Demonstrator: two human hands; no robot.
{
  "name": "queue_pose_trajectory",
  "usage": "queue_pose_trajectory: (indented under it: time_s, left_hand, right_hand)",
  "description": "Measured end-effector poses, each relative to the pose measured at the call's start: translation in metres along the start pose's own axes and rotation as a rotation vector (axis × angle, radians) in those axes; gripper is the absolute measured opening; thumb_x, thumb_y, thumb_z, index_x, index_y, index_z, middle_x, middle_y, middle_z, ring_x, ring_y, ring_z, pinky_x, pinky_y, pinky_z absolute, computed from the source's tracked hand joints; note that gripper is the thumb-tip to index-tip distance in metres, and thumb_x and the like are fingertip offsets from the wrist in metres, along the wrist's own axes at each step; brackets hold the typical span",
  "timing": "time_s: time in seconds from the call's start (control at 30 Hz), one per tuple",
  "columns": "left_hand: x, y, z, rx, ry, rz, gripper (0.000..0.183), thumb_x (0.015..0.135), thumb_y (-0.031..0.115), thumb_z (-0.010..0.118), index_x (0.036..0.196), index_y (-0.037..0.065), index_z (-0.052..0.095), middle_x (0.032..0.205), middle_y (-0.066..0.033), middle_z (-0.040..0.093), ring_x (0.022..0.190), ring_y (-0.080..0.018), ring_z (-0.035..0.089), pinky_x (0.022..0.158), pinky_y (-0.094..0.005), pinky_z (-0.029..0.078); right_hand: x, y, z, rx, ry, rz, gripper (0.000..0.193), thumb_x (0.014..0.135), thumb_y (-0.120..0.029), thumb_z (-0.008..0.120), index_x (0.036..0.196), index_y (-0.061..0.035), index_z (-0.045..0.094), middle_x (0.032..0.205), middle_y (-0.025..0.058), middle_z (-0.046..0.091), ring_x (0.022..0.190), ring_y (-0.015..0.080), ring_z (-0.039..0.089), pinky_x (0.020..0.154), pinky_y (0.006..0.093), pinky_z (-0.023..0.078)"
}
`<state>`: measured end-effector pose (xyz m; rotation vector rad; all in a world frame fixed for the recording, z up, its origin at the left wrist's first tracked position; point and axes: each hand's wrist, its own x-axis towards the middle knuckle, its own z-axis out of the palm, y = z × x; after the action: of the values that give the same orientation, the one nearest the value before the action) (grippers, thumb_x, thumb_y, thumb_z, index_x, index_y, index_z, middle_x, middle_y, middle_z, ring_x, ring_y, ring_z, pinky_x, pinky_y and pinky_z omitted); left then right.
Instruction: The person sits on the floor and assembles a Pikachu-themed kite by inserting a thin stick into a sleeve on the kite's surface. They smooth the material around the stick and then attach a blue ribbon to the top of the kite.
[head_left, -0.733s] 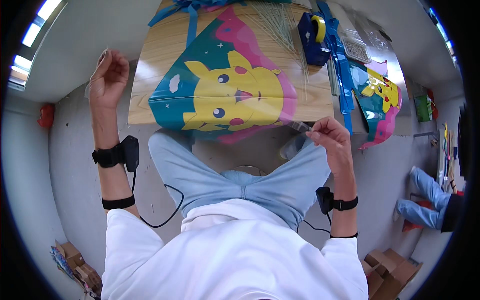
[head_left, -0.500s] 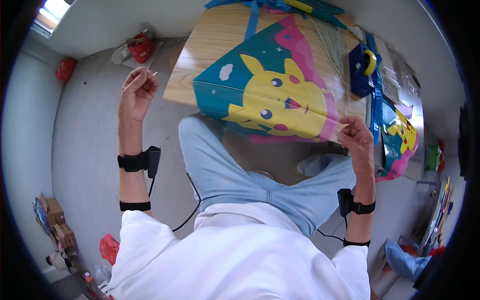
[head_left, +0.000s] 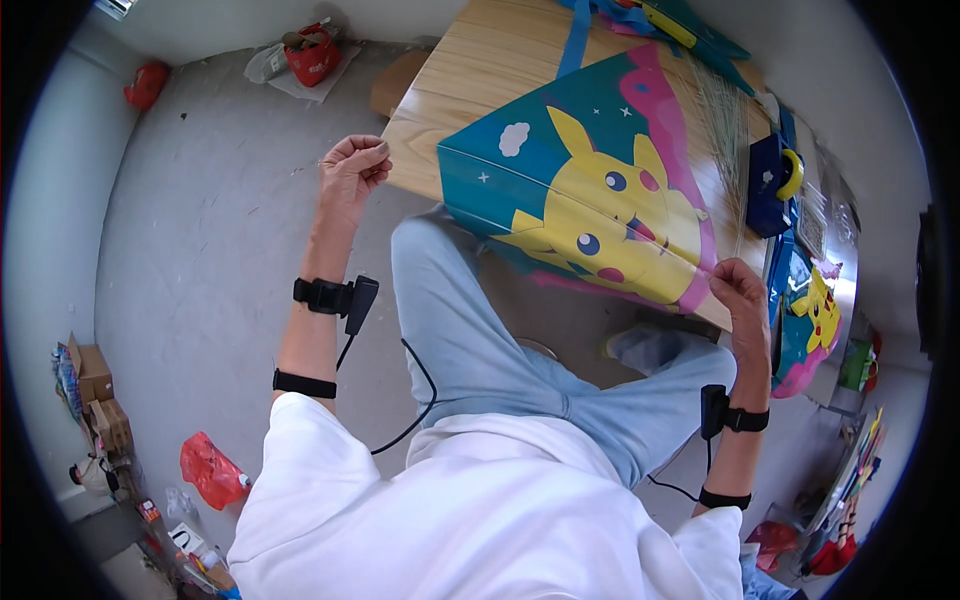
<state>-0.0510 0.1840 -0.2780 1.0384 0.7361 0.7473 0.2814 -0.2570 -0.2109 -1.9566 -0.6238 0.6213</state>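
A large teal printed sheet, kite-like in shape, carries a yellow cartoon animal and a wavy pink border. It lies folded over the table's near edge, with its lower part hanging above my lap. Beyond its left corner, my left hand is raised with fingers pinched. What sits between them, if anything, is too small to make out. My right hand also pinches, its fingertips at the pink right edge of the sheet. Whatever those fingers hold is hidden.
On the wooden table lie thin pale sticks, a dark blue tape dispenser with a yellow roll, and blue strips. Another printed sheet hangs at the right. Red bags and cardboard boxes stand on the floor at left.
My view has swung left, so the scene sits farther right. My left hand has come nearer the sheet's left corner; the thin pale piece at its fingertips no longer shows.
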Motion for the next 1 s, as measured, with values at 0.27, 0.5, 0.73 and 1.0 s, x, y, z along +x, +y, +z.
queue_pose_trajectory:
  time_s: [0.27,0.5,0.73,1.0]
  left_hand:
    - [0.026,-0.017,0.034,0.167,0.064,-0.061,0.006,0.086,0.004,0.072,0.091,0.005,0.07,0.081,-0.0056,0.072,0.072,-0.0144,0.071,0.067,-0.0245,0.057]
    - [0.05,-0.034,0.032,0.38,0.057,0.052,0.005,0.081,0.003,0.073,0.085,0.004,0.072,0.076,-0.0026,0.071,0.065,-0.0099,0.064,0.061,-0.0223,0.049]
    - [0.064,-0.059,0.034,0.473,0.165,0.07,0.006,0.077,-0.001,0.073,0.081,0.003,0.072,0.076,-0.002,0.069,0.065,-0.0076,0.059,0.06,-0.0213,0.046]
    - [0.07,-0.066,0.038,0.757,0.252,0.149,0.006,0.074,-0.001,0.075,0.08,0.001,0.072,0.075,-0.0027,0.07,0.069,-0.0102,0.062,0.065,-0.0243,0.048]
  right_hand:
    - [0.015,0.018,-0.011,0.094,-0.018,0.135,0.006,0.084,0.0,0.066,0.089,-0.0032,0.067,0.077,-0.0003,0.062,0.071,0.0074,0.053,0.064,0.0231,0.038]
    - [0.041,0.038,-0.004,0.141,-0.033,0.178,0.006,0.083,-0.004,0.067,0.089,-0.0031,0.066,0.075,-0.0007,0.061,0.068,0.0072,0.052,0.063,0.0227,0.038]
    - [0.051,0.052,-0.001,0.125,-0.048,0.182,0.009,0.082,-0.005,0.067,0.09,-0.0026,0.066,0.074,0.0011,0.062,0.066,0.0078,0.054,0.061,0.0228,0.039]
    - [0.054,0.053,0.002,0.121,-0.059,0.186,0.009,0.082,-0.005,0.066,0.09,-0.0027,0.066,0.074,0.0013,0.063,0.065,0.0073,0.053,0.061,0.0224,0.039]
